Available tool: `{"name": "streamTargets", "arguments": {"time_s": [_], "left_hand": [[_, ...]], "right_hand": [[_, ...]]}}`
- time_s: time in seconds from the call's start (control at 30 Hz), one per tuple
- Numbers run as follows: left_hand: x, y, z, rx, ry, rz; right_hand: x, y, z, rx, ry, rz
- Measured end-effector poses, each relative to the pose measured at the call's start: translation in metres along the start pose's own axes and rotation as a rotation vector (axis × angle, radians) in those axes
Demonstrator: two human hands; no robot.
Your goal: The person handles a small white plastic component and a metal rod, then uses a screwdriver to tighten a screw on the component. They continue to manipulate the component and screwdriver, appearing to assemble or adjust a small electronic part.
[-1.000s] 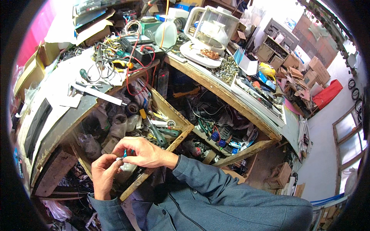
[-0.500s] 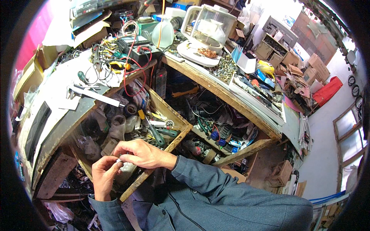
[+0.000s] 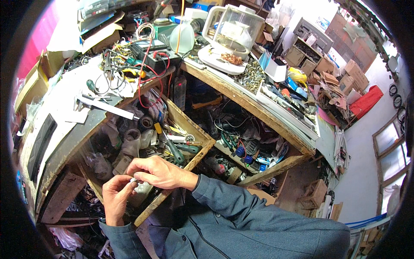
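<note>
Over an open wooden drawer [image 3: 196, 160] my two hands meet, fingertips pinched together around one small greyish piece [image 3: 134, 180]. It is too small and too covered by fingers to name. My left hand [image 3: 115, 194] grips it from the left between thumb and fingers. From the right, my right hand [image 3: 157, 172] closes on the same piece, its wrist above the drawer's edge. Inside the drawer, just beyond my hands, lie a screwdriver [image 3: 174, 151] with a green handle and plastic bags [image 3: 101, 167] of parts. A whitish bag [image 3: 143, 188] sits right under my fingers.
Papers, a caliper [image 3: 105, 106] and a black meter [image 3: 151, 56] with red leads cover the left bench. On the right bench stand a glass-jug appliance [image 3: 228, 39] and a pile of screws [image 3: 254, 77]. A second drawer [image 3: 280, 170] full of cables is open below.
</note>
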State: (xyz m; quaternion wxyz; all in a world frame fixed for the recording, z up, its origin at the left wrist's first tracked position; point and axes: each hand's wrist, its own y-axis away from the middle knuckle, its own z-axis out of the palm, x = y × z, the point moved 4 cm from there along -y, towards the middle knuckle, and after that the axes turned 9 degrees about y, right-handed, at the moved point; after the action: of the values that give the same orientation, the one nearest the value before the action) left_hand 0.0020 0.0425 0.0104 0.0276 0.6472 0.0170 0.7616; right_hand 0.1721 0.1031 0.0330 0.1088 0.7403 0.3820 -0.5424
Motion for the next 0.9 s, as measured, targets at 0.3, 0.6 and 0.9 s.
{"name": "streamTargets", "arguments": {"time_s": [0.3, 0.6, 0.9], "left_hand": [[-0.002, -0.001, -0.002, 0.008, 0.013, 0.04], [-0.002, 0.002, -0.002, 0.013, 0.048, 0.046], [0.002, 0.006, 0.0, 0.033, 0.029, 0.079]], "right_hand": [[-0.008, 0.001, -0.003, 0.078, 0.139, -0.118], [-0.012, 0.001, 0.001, 0.072, 0.099, -0.154], [0.0, -0.002, 0.007, -0.095, 0.156, 0.097]]}}
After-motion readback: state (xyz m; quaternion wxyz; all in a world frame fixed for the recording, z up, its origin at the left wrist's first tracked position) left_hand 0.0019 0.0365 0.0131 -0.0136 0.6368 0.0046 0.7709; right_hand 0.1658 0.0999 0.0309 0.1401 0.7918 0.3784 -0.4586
